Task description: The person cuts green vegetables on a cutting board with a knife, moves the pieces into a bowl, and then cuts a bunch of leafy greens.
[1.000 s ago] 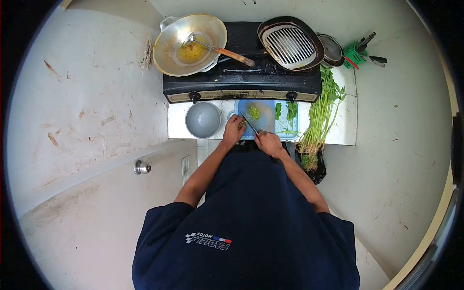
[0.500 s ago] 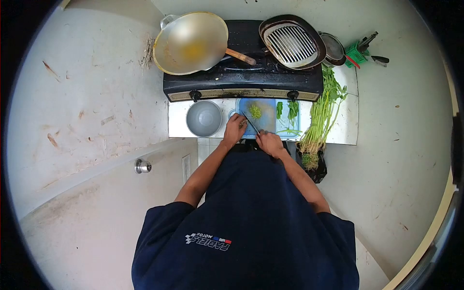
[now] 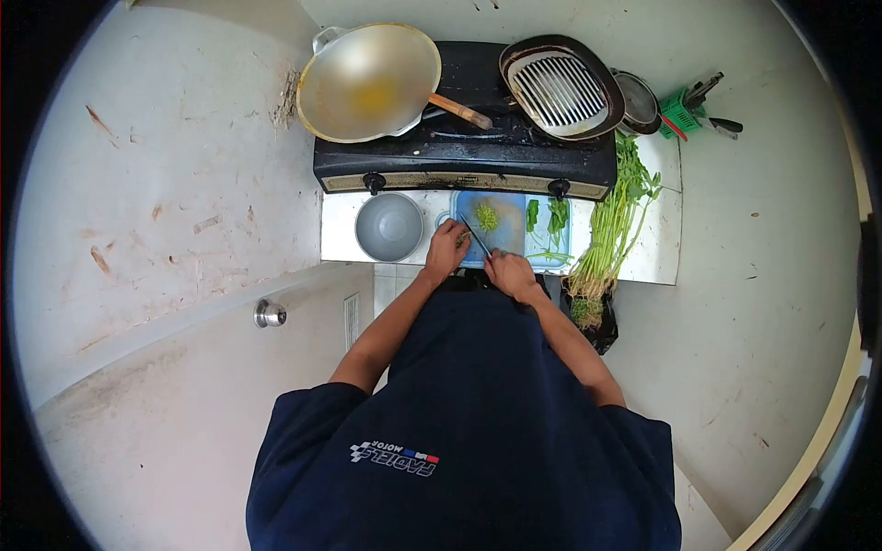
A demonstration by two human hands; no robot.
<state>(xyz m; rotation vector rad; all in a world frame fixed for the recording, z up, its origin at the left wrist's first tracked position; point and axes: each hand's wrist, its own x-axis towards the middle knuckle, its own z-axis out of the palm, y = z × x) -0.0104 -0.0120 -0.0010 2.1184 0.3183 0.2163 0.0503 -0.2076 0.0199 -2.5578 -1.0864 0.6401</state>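
A blue cutting board (image 3: 505,241) lies on the white counter in front of the stove. My right hand (image 3: 511,273) is closed round the handle of a knife (image 3: 477,236), whose blade points up and left over the board. At the board's left edge my left hand (image 3: 446,248) has its fingers bent together on a small bit of greens, mostly hidden by the fingers. Just above the blade is a little heap of chopped greens (image 3: 486,218). Loose green leaves (image 3: 557,217) rest on the board's right part.
A grey bowl (image 3: 389,228) stands left of the board. A bunch of leafy stalks (image 3: 614,230) lies to the right. On the black stove (image 3: 459,158) are a wok (image 3: 367,87) and a grill pan (image 3: 560,89). Behind right is a green knife basket (image 3: 680,112).
The whole view has shifted slightly. Both hands and the knife hold nearly the same place on the board.
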